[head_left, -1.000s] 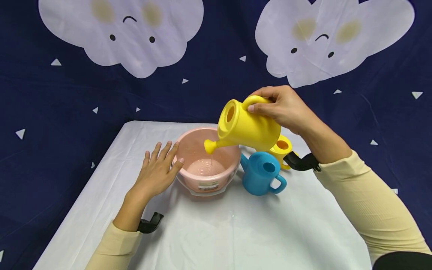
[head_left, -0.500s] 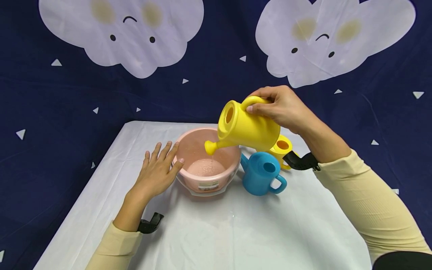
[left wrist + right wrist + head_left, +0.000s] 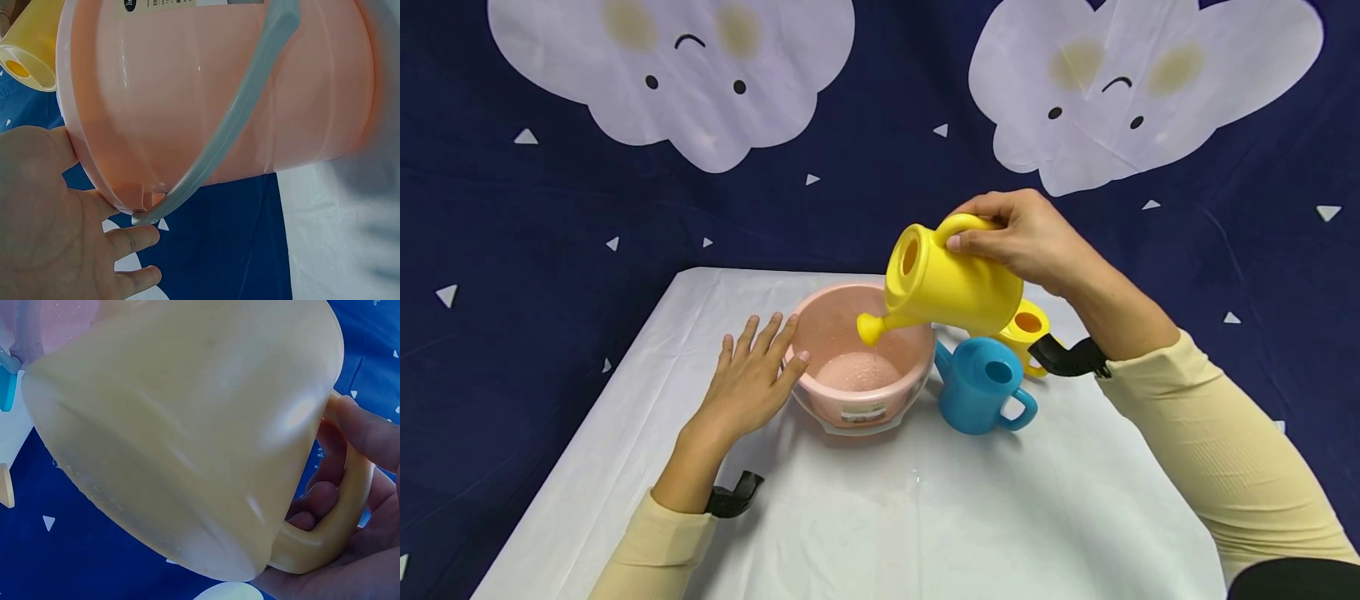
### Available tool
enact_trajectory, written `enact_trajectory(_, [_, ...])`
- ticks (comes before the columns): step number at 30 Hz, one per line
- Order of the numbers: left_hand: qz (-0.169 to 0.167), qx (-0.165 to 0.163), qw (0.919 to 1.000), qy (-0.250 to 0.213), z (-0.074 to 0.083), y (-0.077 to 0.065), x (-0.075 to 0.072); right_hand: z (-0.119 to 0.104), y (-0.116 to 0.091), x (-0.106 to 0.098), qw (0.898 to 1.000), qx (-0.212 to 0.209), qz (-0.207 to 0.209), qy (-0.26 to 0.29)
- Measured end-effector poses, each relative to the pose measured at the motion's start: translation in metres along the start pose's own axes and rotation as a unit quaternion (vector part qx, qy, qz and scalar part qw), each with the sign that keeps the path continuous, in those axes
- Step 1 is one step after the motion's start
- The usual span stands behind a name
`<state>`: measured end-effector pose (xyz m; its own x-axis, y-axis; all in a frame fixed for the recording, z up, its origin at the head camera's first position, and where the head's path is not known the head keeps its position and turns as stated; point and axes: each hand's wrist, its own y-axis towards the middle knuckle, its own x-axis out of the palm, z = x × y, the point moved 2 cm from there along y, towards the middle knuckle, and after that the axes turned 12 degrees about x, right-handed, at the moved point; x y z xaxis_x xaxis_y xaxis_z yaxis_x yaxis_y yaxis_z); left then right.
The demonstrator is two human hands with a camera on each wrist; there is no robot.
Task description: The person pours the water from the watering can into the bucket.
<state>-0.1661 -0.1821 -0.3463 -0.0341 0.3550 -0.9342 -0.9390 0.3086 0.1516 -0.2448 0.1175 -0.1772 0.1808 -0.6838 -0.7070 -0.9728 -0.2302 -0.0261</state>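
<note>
My right hand [image 3: 1022, 237] grips the handle of a yellow watering can [image 3: 958, 287], its fingers curled through the loop, as the right wrist view shows of the handle [image 3: 328, 540]. The can is tipped to the left, its round spout head over a pink bucket [image 3: 861, 408]. A thin stream of water falls from the spout into shallow water at the bottom. My left hand [image 3: 748, 383] rests at the bucket's left rim with fingers spread and straight. In the left wrist view the fingers lie along the rim near the end of the grey bail handle [image 3: 219, 140].
Just right of the bucket stands a blue watering can [image 3: 977, 396], its spout toward the bucket. Behind it is a second yellow watering can [image 3: 1026, 325], partly hidden. A white cloth [image 3: 850, 517] covers the table, and a dark blue cloud-print backdrop [image 3: 880, 167] hangs behind.
The tipped yellow watering can has shifted very slightly to the right, with water still running from its spout. My left hand keeps its place at the bucket rim.
</note>
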Motion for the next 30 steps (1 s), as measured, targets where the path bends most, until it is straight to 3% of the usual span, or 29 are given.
enact_trajectory(30, [-0.004,0.001,1.0,-0.001,-0.001,0.0,0.0,-0.012,0.001,0.004,0.998,0.004,-0.013,-0.06])
